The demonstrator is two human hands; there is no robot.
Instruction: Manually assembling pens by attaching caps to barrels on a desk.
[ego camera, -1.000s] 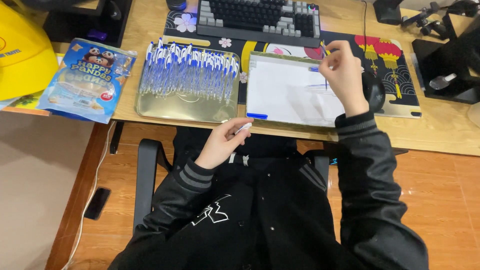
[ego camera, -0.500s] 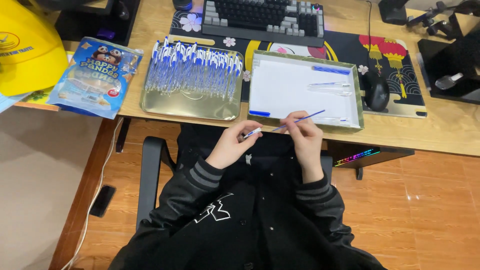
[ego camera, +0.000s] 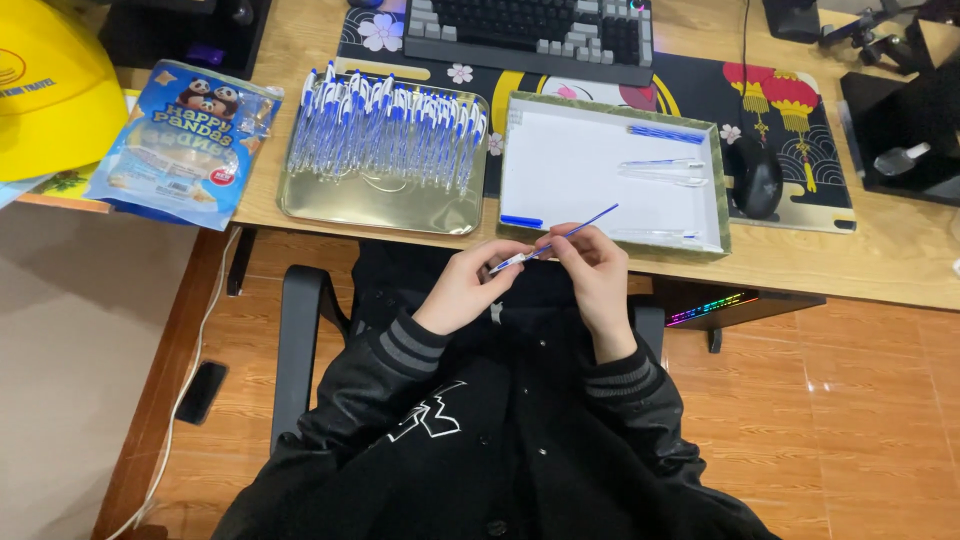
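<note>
Both hands sit closer together than half a second ago, meeting just below the desk edge [ego camera: 860,285]. Left hand [ego camera: 462,290] pinches a clear pen barrel [ego camera: 512,262] between thumb and fingertips. Right hand [ego camera: 592,272] grips the blue refill [ego camera: 580,222] near its lower end, fingers closed on it. Refill and barrel lie on one long axis, slanted: the free end of the refill points up and right, over the front rim of the white tray [ego camera: 610,242]; the barrel end points down and left. Loose clear barrels [ego camera: 665,172] lie in that tray. To the left, a gold tray [ego camera: 380,210] holds a row of finished pens [ego camera: 390,125].
</note>
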